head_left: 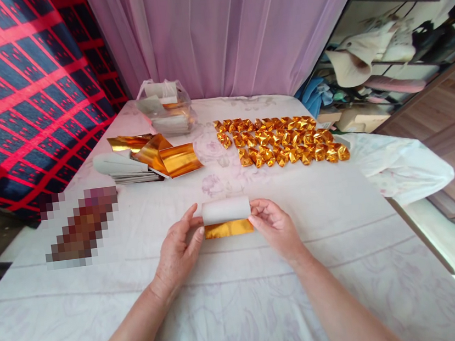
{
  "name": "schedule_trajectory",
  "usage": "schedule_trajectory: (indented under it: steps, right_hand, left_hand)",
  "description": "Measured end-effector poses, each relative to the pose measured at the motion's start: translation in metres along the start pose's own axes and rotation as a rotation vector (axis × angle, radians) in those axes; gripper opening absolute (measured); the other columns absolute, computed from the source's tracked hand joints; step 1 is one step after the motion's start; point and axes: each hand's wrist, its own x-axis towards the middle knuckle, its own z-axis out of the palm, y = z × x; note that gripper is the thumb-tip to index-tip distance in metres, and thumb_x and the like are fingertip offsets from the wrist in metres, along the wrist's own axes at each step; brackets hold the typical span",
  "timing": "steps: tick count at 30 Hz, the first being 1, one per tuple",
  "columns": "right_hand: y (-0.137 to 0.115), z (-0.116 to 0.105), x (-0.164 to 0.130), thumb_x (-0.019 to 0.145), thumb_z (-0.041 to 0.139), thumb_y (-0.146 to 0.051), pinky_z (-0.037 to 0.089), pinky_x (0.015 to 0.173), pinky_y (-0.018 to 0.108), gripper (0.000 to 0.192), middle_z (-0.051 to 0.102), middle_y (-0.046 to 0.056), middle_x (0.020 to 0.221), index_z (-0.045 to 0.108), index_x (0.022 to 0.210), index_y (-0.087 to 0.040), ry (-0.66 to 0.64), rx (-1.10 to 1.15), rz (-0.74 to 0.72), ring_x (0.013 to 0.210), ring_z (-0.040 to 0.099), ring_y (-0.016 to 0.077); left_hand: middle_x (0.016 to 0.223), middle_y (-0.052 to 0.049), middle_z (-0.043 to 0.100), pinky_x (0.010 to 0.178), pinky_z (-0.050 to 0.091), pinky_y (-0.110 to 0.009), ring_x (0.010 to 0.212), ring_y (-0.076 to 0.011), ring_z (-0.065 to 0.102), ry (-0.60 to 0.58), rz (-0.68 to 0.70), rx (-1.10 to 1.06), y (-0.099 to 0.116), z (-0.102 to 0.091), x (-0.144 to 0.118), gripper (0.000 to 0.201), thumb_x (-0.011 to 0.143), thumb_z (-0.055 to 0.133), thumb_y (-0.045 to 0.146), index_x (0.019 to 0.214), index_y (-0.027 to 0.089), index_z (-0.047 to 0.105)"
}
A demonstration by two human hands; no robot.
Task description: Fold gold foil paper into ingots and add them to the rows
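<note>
Head view, centre: gold-and-grey sheet (pixel 227 215), its grey side curved above a gold strip
Left hand (pixel 180 241): pinching the left end
Right hand (pixel 274 224): pinching the right end
Sheet step: apparently rolling or folding
Next move: calls for even tension, aligned edges

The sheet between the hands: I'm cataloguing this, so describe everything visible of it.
The sheet looks like foil paper: shiny gold one side, pale grey the other. Its far part curls, pale outward; a gold strip shows nearer. The left hand and right hand hold its ends over the tablecloth.
</note>
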Motion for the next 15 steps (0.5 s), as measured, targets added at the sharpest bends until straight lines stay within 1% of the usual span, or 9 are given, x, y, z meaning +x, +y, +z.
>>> schedule_trajectory:
  steps: [6,10,12,15]
  right_hand:
    - [-0.002,0.000,0.001,0.082,0.063,-0.030,0.051,0.062,0.025,0.022,0.062,-0.001,0.079,0.060,0.103,-0.022,-0.006,-0.010,0.008,0.069,0.061,0.0131]
    - [-0.005,0.002,0.001,0.081,0.064,-0.029,0.050,0.063,0.025,0.022,0.061,-0.002,0.079,0.061,0.101,-0.022,0.010,0.005,0.037,0.068,0.060,0.0123]
    - [-0.005,0.003,0.001,0.080,0.064,-0.029,0.050,0.063,0.025,0.022,0.061,-0.002,0.078,0.062,0.100,-0.022,0.027,0.016,0.051,0.068,0.060,0.0121]
    - [-0.004,0.004,0.001,0.078,0.065,-0.030,0.050,0.062,0.024,0.021,0.061,-0.002,0.078,0.063,0.098,-0.022,0.063,0.019,0.071,0.067,0.060,0.0120]
  left_hand:
    - [0.095,-0.003,0.073,0.092,0.051,-0.037,0.093,-0.0180,0.068,-0.016,-0.017,0.010,-0.001,0.000,0.000,0.052,0.092,0.051,0.032,0.142,0.022,0.045]
    - [0.085,0.000,0.072,0.091,0.050,-0.035,0.087,-0.0169,0.067,-0.015,-0.049,0.015,0.003,-0.001,0.001,0.054,0.088,0.055,0.029,0.141,0.023,0.047]
    - [0.084,0.000,0.071,0.091,0.050,-0.035,0.085,-0.0164,0.067,-0.021,-0.046,0.006,0.006,-0.002,0.001,0.056,0.088,0.055,0.029,0.143,0.023,0.046]
    - [0.082,0.002,0.070,0.086,0.052,-0.032,0.079,-0.0146,0.067,-0.037,-0.018,-0.039,0.009,-0.005,0.000,0.058,0.090,0.053,0.030,0.146,0.023,0.039]
